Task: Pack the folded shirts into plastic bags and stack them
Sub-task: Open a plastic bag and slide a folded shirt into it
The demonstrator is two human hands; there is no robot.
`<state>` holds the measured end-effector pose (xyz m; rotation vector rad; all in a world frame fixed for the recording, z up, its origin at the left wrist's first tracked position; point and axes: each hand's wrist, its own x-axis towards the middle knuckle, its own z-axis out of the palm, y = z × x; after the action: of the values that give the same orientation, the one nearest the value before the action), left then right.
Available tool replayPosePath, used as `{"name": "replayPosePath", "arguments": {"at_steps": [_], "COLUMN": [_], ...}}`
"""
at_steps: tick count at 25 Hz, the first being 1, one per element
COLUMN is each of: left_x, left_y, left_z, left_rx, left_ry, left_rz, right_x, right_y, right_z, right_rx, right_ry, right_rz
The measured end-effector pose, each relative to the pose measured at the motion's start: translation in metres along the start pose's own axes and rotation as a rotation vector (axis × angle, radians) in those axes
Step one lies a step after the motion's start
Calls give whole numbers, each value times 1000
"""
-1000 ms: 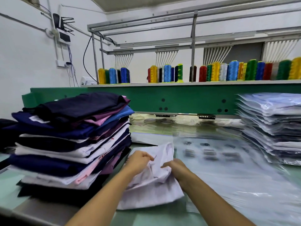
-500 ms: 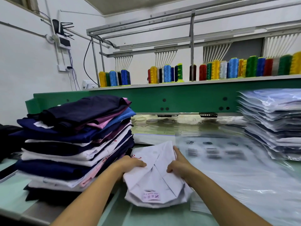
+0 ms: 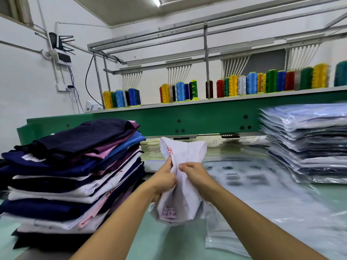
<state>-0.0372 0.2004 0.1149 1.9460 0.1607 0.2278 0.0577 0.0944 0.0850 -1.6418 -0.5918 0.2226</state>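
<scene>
A folded white shirt (image 3: 185, 151) with red embroidery and a pink label stands nearly upright above the table in front of me. My left hand (image 3: 165, 179) grips its left side and my right hand (image 3: 193, 174) pinches the fabric at its middle, the two hands close together. Clear plastic bags (image 3: 266, 199) with black print lie flat on the table to the right of the shirt. A tall pile of folded shirts (image 3: 75, 166) in navy, white, purple and pink sits at the left. A stack of bagged shirts (image 3: 308, 143) rises at the right.
A green embroidery machine beam (image 3: 206, 117) runs across the back, with coloured thread cones (image 3: 249, 85) on the shelf above it. The pale green table (image 3: 169, 244) shows between the piles. A white wall with cables stands at the left.
The white shirt lay flat on the table under both hands; now it is lifted and tipped up on end, and my hands have come together at its middle.
</scene>
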Motion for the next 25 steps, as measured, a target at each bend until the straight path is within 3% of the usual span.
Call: {"name": "replayPosePath", "arguments": {"at_steps": [4, 8, 12, 15, 19, 22, 25], "left_x": [8, 14, 34, 55, 79, 92, 106], "left_y": [24, 58, 72, 68, 50, 46, 48], "left_z": [43, 69, 92, 119, 150, 174, 188], "left_rx": [-98, -30, -156, -267, -199, -364, -309], "left_ry": [11, -221, -391, -296, 99, 49, 135], "left_rz": [155, 63, 12, 41, 129, -35, -4], "right_x": [1, -5, -13, -15, -8, -3, 2], "right_y": [-16, -14, -10, -7, -6, -6, -8], "right_z": [-32, -84, -136, -173, -201, -212, -211], "right_rx": [46, 220, 288, 293, 297, 259, 170], "right_ry": [83, 163, 243, 325, 352, 353, 282], "right_rz": [-40, 25, 96, 133, 141, 108, 63]}}
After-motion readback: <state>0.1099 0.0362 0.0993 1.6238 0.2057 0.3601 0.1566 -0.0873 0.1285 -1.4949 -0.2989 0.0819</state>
